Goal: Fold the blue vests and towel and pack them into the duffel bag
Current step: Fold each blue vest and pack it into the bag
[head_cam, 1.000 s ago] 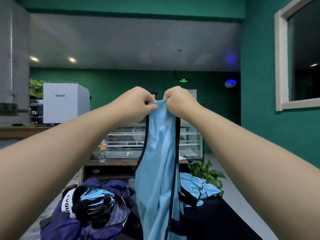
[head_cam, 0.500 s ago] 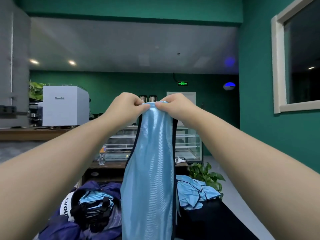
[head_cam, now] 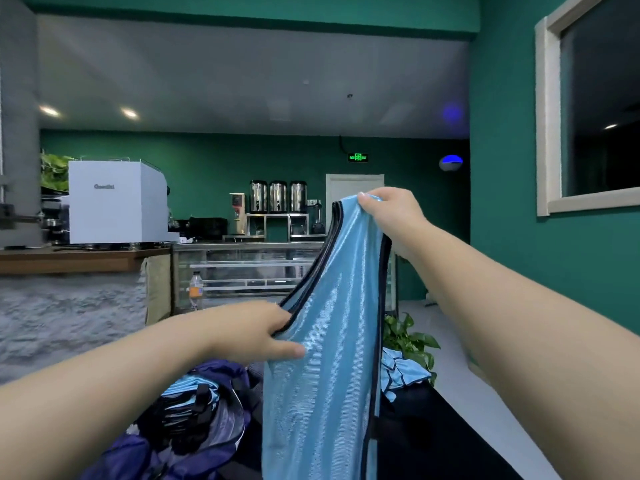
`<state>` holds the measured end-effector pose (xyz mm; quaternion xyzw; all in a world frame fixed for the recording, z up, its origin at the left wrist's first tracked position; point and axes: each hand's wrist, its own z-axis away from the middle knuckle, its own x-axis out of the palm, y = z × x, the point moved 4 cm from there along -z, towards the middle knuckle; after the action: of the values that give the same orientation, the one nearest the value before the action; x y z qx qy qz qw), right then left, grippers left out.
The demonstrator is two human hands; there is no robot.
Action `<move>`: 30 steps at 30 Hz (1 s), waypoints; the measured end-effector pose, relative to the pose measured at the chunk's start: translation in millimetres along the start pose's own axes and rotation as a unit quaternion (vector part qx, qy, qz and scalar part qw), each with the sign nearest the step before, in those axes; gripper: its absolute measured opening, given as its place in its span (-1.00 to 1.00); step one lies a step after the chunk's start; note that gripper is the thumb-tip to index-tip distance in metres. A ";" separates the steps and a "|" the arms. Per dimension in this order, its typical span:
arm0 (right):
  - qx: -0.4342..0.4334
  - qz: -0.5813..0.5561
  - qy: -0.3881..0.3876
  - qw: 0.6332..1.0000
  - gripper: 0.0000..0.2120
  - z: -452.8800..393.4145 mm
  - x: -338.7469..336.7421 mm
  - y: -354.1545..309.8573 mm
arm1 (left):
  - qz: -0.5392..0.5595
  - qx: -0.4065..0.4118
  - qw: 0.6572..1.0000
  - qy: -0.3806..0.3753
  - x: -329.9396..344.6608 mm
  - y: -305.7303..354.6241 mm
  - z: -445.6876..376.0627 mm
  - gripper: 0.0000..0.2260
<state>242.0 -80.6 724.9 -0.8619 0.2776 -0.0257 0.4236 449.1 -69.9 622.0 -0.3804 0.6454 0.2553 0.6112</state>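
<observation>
That blue vest [head_cam: 322,358] hangs just right of the open duffel bag [head_cam: 194,420], right hand [head_cam: 391,213] pinching its shoulder strap up top, left hand [head_cam: 263,336] gripping the armhole edge lower down; looks light, floppy, slippery mesh; I'd hold the dark-trimmed hems.

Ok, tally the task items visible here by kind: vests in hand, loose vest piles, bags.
Blue vest held up by left hand and right hand: 1
Loose blue vest pile on the table: 1
Duffel bag, folded vests inside: 1
Total: 3
</observation>
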 end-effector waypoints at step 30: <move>-0.050 0.049 -0.010 0.997 -0.87 0.2 -15.2 69.1 | 0.192 0.123 0.938 0.259 20.0 -20.3 -11.5 -0.86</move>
<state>197.7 -106.5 676.2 -0.8675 0.3165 0.0180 0.3833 459.4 -94.4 606.4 -0.2238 0.8687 0.1787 0.4041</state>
